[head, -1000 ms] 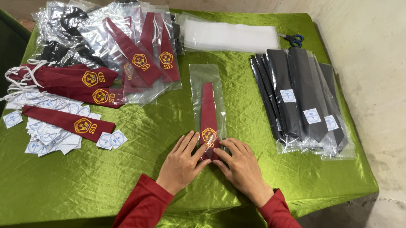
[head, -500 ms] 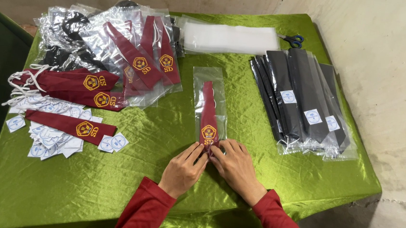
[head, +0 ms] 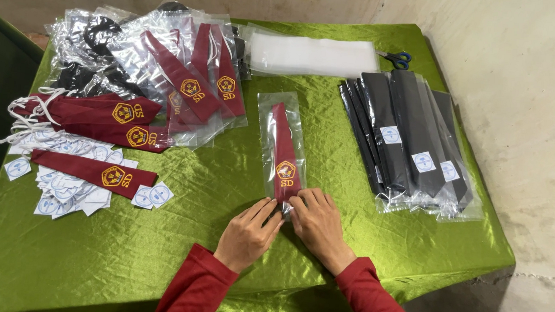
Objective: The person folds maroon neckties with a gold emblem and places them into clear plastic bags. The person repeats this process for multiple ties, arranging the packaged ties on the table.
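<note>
Left hand [head: 247, 231] and right hand [head: 317, 224] are pinching the bagged maroon tie's [head: 284, 151] near end, pressing its clear sleeve flat against the bench [head: 150, 258].

A table under a shiny green cloth [head: 170, 260] carries bagged maroon ties [head: 184, 82], round white labels [head: 67, 189], black bagged ties [head: 411, 140], clear bags [head: 318, 55] and blue scissors [head: 399, 57]
</note>
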